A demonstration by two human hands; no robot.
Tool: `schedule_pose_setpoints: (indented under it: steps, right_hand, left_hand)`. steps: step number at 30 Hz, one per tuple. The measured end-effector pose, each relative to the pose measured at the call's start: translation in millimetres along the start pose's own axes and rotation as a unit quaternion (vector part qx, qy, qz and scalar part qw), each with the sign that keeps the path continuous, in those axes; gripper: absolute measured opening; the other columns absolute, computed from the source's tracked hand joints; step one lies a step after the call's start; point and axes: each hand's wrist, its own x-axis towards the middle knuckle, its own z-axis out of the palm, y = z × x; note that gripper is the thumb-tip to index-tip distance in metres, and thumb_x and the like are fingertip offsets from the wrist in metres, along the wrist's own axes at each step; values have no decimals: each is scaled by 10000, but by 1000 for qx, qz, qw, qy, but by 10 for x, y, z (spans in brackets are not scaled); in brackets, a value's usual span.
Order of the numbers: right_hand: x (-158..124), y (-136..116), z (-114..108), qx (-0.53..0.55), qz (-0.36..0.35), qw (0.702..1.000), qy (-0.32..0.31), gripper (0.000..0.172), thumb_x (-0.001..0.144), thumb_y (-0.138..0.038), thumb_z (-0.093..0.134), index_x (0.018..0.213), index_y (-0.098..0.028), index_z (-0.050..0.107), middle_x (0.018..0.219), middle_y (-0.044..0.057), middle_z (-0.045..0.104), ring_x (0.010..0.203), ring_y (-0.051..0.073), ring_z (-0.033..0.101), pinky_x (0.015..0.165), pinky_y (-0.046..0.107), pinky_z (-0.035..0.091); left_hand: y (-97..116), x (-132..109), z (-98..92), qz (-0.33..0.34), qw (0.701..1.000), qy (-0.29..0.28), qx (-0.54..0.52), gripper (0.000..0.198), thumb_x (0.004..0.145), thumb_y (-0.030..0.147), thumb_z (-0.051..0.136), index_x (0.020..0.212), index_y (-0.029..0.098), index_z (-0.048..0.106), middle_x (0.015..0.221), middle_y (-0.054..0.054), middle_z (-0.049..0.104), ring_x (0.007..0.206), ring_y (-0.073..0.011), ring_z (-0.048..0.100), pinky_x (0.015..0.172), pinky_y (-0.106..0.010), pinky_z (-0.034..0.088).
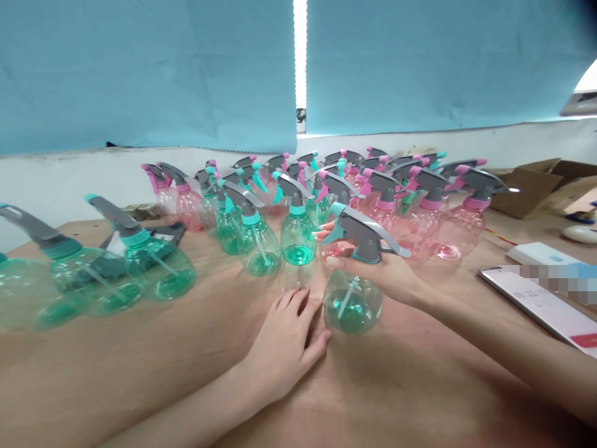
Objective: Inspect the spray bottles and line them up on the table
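Observation:
My right hand (373,269) is wrapped round the neck of a green spray bottle (353,305) with a grey and teal trigger head. The bottle is upright, its nozzle pointing left, and a dip tube shows inside. Just left of it, my left hand (293,333) lies on the wooden table (224,373), palm down with fingers apart, holding nothing. Close beyond the hands stand two more green spray bottles, one at the centre (297,239) and one a little left (259,246).
Pink spray bottles (459,227) crowd the back right, mixed with green ones. Several green bottles (158,267) stand at the left, by a dark flat object (175,233). On the right lie a phone (536,305), a white box (541,254) and an open cardboard box (527,190).

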Motion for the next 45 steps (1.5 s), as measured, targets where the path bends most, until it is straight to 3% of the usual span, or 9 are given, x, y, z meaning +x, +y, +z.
schedule_pose_setpoints:
  steps: [3,8,13,15,19,23,30,45]
  right_hand:
    - [-7,25,-38,37,-13,999,-28,335,825,-358,612,1152,-289,626,1056,21,701,1084,225,614,937,408,482]
    - [-27,-51,-119,-39,37,998,-36,287,809,-274,615,1094,-286,647,823,-10,710,898,230,668,844,410,523]
    - [-35,-169,-173,-5,42,995,-93,376,721,-261,715,1084,-260,614,1147,36,656,887,213,670,776,366,554]
    - [-30,-147,-174,6,49,995,-83,350,736,-254,703,1073,-267,609,1173,33,650,911,216,669,795,375,550]
    - [-19,-29,-150,-10,47,998,-35,281,771,-201,651,1036,-293,642,956,-5,717,936,233,665,871,418,516]
    - [-22,-7,-91,-3,30,999,-23,388,775,-142,583,1122,-308,639,813,-28,726,832,226,687,906,455,498]
    - [-3,-77,2,31,-12,999,3,563,708,-114,545,1233,-314,588,1164,-1,695,1116,237,626,974,426,471]
    - [4,-43,-21,5,-21,1000,-7,582,714,-91,521,1242,-330,579,1196,-12,681,1131,242,619,915,409,509]
  left_hand:
    - [3,-2,0,1,1000,-2,5,421,901,324,557,1286,167,491,1354,-157,505,1261,-351,427,1025,-545,365]
    - [11,1,-1,4,1000,-4,17,384,916,332,545,1260,163,515,1362,-158,500,1270,-333,425,1038,-530,357]
    - [18,4,-4,4,1000,1,16,377,921,328,544,1256,156,527,1368,-162,496,1272,-334,426,1032,-527,367]
    - [16,2,0,5,1000,4,18,375,923,332,541,1255,158,526,1364,-161,500,1270,-332,428,1032,-526,369]
    - [7,-6,8,9,1000,10,19,372,923,343,538,1249,164,529,1341,-153,518,1259,-334,439,1024,-528,377]
    - [7,-8,2,11,1000,10,17,373,923,346,535,1251,169,528,1331,-147,524,1245,-333,446,1016,-528,383]
    - [7,-4,-2,11,1000,8,15,388,917,330,548,1262,155,523,1339,-150,515,1247,-336,441,1019,-520,381]
    - [3,-4,6,14,1000,5,19,368,919,332,536,1249,169,516,1340,-148,516,1256,-335,438,1017,-522,385]
